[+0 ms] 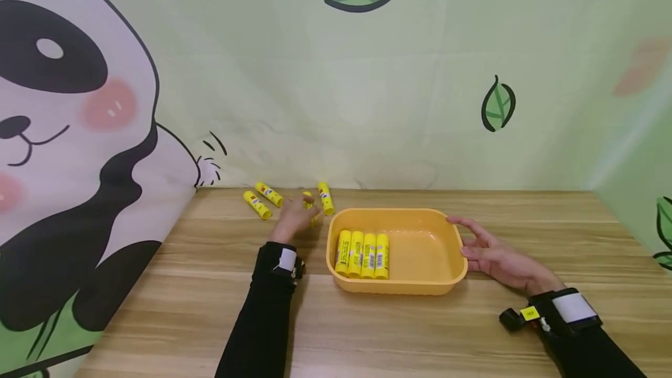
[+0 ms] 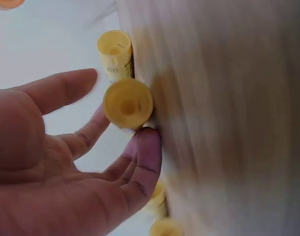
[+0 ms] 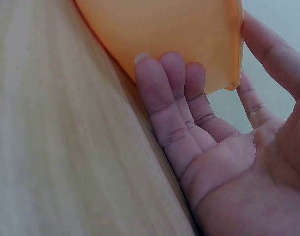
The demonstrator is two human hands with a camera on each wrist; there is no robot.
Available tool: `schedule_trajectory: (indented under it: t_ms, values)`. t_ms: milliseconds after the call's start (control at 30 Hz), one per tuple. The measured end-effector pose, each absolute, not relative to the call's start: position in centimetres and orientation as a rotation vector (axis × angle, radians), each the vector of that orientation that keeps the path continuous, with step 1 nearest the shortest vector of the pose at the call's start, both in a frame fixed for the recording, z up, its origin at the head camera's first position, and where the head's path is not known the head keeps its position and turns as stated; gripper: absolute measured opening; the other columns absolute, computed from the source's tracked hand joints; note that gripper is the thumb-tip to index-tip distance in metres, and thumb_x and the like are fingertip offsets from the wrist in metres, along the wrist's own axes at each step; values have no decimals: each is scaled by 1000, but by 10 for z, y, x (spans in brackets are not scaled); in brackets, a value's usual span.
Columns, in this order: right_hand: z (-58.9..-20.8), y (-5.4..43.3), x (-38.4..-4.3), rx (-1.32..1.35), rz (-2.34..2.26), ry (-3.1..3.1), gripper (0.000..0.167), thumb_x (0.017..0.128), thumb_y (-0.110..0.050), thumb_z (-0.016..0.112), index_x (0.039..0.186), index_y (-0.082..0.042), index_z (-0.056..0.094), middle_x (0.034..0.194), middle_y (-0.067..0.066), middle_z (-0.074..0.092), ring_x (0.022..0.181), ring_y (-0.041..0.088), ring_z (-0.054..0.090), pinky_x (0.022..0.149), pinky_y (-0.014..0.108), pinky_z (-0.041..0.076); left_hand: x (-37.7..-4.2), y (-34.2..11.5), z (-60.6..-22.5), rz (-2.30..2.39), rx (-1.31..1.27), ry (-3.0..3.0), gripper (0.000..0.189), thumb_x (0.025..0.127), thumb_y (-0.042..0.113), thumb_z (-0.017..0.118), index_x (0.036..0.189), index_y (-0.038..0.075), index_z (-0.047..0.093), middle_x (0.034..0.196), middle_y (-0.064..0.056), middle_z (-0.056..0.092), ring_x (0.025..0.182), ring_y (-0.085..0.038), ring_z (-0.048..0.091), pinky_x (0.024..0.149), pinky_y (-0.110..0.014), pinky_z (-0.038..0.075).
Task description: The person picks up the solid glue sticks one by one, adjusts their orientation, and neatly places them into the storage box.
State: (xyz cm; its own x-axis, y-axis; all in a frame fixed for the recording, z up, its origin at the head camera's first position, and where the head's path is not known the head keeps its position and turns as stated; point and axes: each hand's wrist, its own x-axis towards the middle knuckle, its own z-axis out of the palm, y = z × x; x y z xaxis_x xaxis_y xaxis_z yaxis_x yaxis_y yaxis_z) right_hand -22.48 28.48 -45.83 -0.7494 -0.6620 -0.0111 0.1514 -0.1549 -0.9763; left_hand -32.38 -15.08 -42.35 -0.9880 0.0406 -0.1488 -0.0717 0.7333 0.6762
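My left hand (image 1: pixel 296 217) reaches in at the back of the table, around a yellow glue stick (image 2: pixel 128 104). In the left wrist view the curled fingertips are right at its lower side, while the thumb stands apart from it. Another glue stick (image 1: pixel 326 198) stands just to the right. At the right end of an orange plastic basket (image 1: pixel 394 287), my right hand (image 1: pixel 496 258) holds the rim, thumb on its edge; three bent fingers (image 3: pixel 172 73) lie against the outer wall. Several glue sticks (image 1: pixel 362 254) fill the basket's left side in a row.
Two more glue sticks, one nearer (image 1: pixel 257 205) and one farther (image 1: pixel 269 194), lie left of my left hand. Behind the wooden table (image 1: pixel 399 337) hangs a pale green backdrop (image 1: pixel 399 104) printed with a panda and leaves; it also runs along the right side.
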Motion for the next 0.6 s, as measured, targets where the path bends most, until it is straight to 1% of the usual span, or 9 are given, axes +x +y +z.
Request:
schedule_trajectory:
  t_ms: [133, 233, 333, 500, 600]
  values:
    - [-458, 284, -225, -589, -1959, 1564, 60, 109, 1, 42, 160, -29, 29, 143, 16, 56, 125, 27, 64, 103, 41, 54, -322, -152, -422, 1043, -42, 2805, 33, 102, 12, 61, 134, 3, 61, 131, -22, 52, 108, -33, 53, 87, -40, 48]
    - [-457, 284, -225, -587, -1956, 1570, 60, 109, 1, 43, 160, -29, 29, 143, 16, 57, 124, 27, 64, 103, 41, 54, -321, -153, -421, 1023, -36, 2806, 32, 100, 8, 63, 131, 3, 63, 123, -19, 56, 101, -31, 54, 82, -37, 48]
    - [-457, 284, -224, -581, -1949, 1579, 60, 109, 0, 42, 160, -30, 29, 143, 15, 56, 124, 26, 64, 103, 40, 54, -320, -153, -420, 1028, -31, 2792, 34, 99, 8, 64, 132, 4, 63, 122, -17, 59, 102, -31, 54, 82, -37, 47]
    - [-457, 284, -224, -589, -1946, 1580, 60, 109, 1, 41, 160, -30, 29, 143, 15, 56, 124, 26, 64, 103, 40, 54, -319, -154, -420, 1042, -29, 2766, 39, 98, 8, 63, 137, 7, 62, 129, -17, 59, 107, -32, 52, 87, -40, 46]
    - [-457, 284, -224, -597, -1948, 1576, 61, 109, 2, 41, 160, -30, 29, 142, 15, 57, 124, 26, 64, 103, 40, 54, -319, -155, -419, 1026, -32, 2764, 40, 98, 10, 63, 138, 7, 61, 127, -17, 59, 105, -31, 53, 87, -39, 46]
